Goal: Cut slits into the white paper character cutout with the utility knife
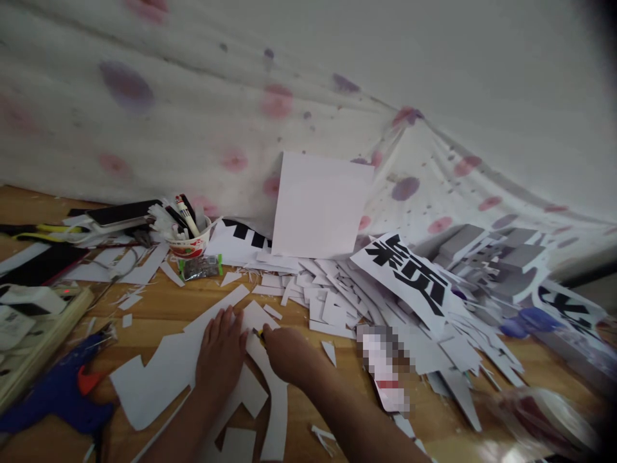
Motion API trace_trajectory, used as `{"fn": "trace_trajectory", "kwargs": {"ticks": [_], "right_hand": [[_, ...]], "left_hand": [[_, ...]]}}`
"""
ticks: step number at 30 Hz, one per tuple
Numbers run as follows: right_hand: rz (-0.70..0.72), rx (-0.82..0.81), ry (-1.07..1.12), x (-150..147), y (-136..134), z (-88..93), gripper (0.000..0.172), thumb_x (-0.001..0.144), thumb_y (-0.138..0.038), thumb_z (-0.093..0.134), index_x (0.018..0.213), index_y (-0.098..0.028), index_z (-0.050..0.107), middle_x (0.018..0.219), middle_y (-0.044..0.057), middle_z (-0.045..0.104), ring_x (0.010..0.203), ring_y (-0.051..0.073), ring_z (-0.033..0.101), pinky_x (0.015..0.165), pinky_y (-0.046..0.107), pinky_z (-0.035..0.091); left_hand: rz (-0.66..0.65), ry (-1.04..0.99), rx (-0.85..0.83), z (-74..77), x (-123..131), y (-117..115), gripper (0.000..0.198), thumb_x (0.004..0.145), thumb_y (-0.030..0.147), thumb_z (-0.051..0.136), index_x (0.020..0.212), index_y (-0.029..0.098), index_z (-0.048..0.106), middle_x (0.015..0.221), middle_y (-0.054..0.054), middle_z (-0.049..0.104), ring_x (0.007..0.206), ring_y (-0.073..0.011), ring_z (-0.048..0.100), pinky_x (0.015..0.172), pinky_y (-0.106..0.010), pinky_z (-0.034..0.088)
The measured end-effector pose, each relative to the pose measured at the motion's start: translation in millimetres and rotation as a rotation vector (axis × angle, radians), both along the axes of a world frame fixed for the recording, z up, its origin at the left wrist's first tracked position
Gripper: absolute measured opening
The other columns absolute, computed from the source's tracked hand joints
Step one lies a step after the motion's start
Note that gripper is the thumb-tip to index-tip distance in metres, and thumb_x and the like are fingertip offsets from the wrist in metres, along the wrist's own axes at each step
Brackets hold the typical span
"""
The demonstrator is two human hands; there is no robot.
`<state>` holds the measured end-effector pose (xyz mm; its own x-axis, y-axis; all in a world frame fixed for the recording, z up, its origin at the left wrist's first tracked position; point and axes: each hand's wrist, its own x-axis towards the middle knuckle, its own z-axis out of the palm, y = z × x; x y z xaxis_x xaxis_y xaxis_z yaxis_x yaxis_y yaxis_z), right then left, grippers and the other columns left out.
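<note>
My left hand lies flat with its fingers stretched out, on a white cut board at the lower middle. Just to its right, my right hand is closed around a small yellow cutter, whose tip points left at a curved white strip. The tip is close to the strip's upper part; whether it touches cannot be told. More white cut pieces lie below and between my forearms.
At left are a blue glue gun, a power strip and a cup of pens. Scraps, a printed sheet and a phone lie right. A white square board leans against the curtain.
</note>
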<state>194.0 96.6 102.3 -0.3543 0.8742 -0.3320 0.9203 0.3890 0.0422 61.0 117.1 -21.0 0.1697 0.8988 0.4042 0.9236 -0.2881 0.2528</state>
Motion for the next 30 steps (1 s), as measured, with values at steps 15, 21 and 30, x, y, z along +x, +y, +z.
{"fn": "trace_trajectory", "kwargs": {"ticks": [15, 21, 30], "right_hand": [[0.055, -0.04, -0.044, 7, 3, 8.8, 0.035, 0.078, -0.006, 0.041, 0.111, -0.008, 0.053, 0.084, 0.014, 0.069, 0.074, 0.024, 0.066, 0.057, 0.03, 0.048], [0.039, -0.047, -0.035, 11, 0, 6.9, 0.039, 0.08, -0.007, 0.039, 0.117, -0.008, 0.049, 0.085, 0.013, 0.069, 0.075, 0.025, 0.066, 0.058, 0.032, 0.048], [0.027, -0.059, -0.044, 17, -8, 7.4, 0.047, 0.078, -0.004, 0.04, 0.125, -0.006, 0.043, 0.085, 0.014, 0.068, 0.074, 0.025, 0.066, 0.058, 0.033, 0.05]], "left_hand": [[-0.006, -0.035, -0.056, -4.1, -1, 1, 0.045, 0.087, 0.033, 0.034, 0.125, 0.013, 0.048, 0.135, -0.015, 0.043, 0.128, -0.0273, 0.034, 0.104, -0.045, 0.027], [-0.003, 0.0, -0.064, 2.6, -1, 0, 0.045, 0.087, 0.032, 0.032, 0.124, 0.013, 0.05, 0.134, -0.015, 0.044, 0.128, -0.0276, 0.033, 0.103, -0.044, 0.026], [-0.011, 0.051, 0.016, -2.0, 0, 1, 0.044, 0.088, 0.032, 0.033, 0.123, 0.012, 0.05, 0.132, -0.017, 0.046, 0.125, -0.0299, 0.037, 0.101, -0.046, 0.03]]}}
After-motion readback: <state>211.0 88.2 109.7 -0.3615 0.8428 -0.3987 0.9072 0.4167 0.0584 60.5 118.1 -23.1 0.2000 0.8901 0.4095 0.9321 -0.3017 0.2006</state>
